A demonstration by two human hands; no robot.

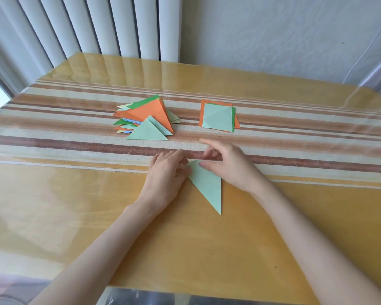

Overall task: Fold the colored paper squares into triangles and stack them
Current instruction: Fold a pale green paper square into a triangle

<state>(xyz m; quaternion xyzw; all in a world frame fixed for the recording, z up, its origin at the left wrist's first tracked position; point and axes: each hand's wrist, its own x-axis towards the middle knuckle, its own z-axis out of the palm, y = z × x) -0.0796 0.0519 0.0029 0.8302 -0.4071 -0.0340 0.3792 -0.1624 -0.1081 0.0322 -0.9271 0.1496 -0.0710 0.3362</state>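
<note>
Home: striped tablecloth (53,111), vertical blinds (86,23)

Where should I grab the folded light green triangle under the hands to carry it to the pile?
Probably the near tip of the triangle, from the near side: it lies flat on the table, and that tip juts clear of the left hand and right hand at its far end.

A lane of striped cloth (187,128) is lying open between the loose heap of orange and green folded paper triangles (144,114) and the stack of paper squares (218,117), both standing in the way farther back.
</note>
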